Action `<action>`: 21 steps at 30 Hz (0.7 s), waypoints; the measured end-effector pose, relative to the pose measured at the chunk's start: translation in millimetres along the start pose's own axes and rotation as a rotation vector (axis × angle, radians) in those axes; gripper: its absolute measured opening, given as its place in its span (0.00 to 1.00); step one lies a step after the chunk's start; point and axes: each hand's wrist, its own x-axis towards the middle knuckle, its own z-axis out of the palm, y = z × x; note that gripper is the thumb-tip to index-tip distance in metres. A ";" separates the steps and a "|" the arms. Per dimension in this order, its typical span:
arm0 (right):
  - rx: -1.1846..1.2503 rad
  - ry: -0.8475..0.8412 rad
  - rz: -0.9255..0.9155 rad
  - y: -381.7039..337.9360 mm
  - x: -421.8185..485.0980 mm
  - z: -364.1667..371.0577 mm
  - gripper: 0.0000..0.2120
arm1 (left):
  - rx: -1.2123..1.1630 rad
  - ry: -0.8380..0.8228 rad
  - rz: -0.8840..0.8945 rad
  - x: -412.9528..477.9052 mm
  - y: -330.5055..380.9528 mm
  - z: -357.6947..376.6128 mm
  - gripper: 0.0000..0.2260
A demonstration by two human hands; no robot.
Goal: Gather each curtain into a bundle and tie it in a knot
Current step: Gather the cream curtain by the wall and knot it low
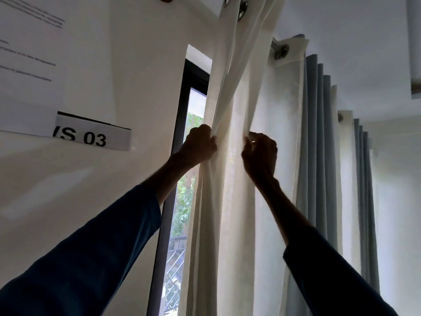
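Currently, your left hand (200, 144) is clenched around a gathered handful of the cream woven eyelet curtain (234, 201) at its window-side edge. Your right hand (259, 156) pinches a single fold of the same panel just beside it. The curtain hangs by its metal eyelets (280, 52) from the rod above, in front of the dark-framed window (182, 110). The grey-blue pleated curtain (319, 133) is next along to the right.

Risk 1: Both hands grip high on the panel, and the fabric above them is drawn taut toward the eyelets. A hard downward pull would likely load the eyelets and the rod. Draw sideways instead.

Risk 2: Only part of the width is gathered. The folds right of your right hand hang loose, and knotting now would probably leave them outside the bundle.

Risk 3: The grey-blue curtain lies close. Reaching too far right could sweep its edge into the bundle.
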 end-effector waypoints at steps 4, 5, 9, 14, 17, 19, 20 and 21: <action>-0.065 -0.027 -0.154 -43.5 -6.0 3.8 0.07 | 0.042 0.004 0.028 4.0 -12.4 -0.3 0.15; -0.048 -0.018 -0.193 -53.3 -5.3 4.2 0.08 | 0.039 -0.001 0.035 4.7 -14.4 -1.5 0.15; 0.057 0.024 -0.309 -82.2 -2.6 5.2 0.08 | 0.047 -0.026 0.054 3.1 -13.4 -10.8 0.14; 0.114 0.081 -0.354 -67.2 -5.1 -3.5 0.08 | 0.028 -0.046 0.070 2.5 -8.2 -9.4 0.15; 0.129 0.066 -0.294 -46.7 -13.9 -8.4 0.06 | -0.024 -0.049 0.046 -5.3 4.2 -3.0 0.13; 0.156 0.050 -0.268 -36.0 -21.6 -8.8 0.06 | -0.065 -0.084 0.040 -9.0 12.8 1.0 0.10; 0.177 0.043 -0.254 -32.2 -25.4 -9.2 0.06 | -0.091 -0.096 0.033 -9.7 15.8 3.1 0.11; 0.197 0.043 -0.249 -28.6 -29.2 -10.4 0.06 | -0.107 -0.111 0.024 -9.8 17.9 4.8 0.14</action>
